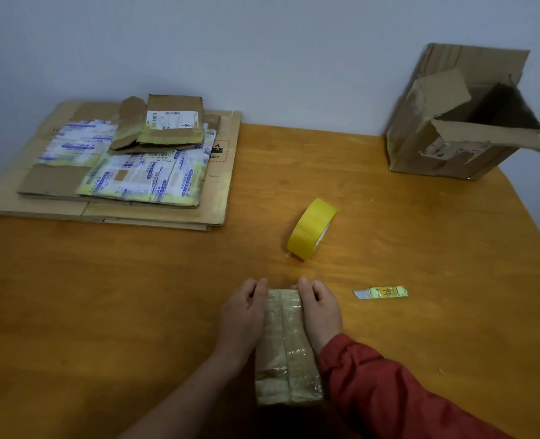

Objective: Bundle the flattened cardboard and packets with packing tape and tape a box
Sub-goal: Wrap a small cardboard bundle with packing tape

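Observation:
A small taped cardboard box lies lengthwise on the table's near edge. My left hand grips its left side and my right hand grips its right side, thumbs curled over the far end. A roll of yellow packing tape stands on edge just beyond the box. A stack of flattened cardboard with printed packets and a folded carton on top lies at the far left.
A small utility knife with a yellow-green handle lies right of my right hand. A large open cardboard box with torn flaps stands at the far right corner against the wall. The wooden table runs under everything.

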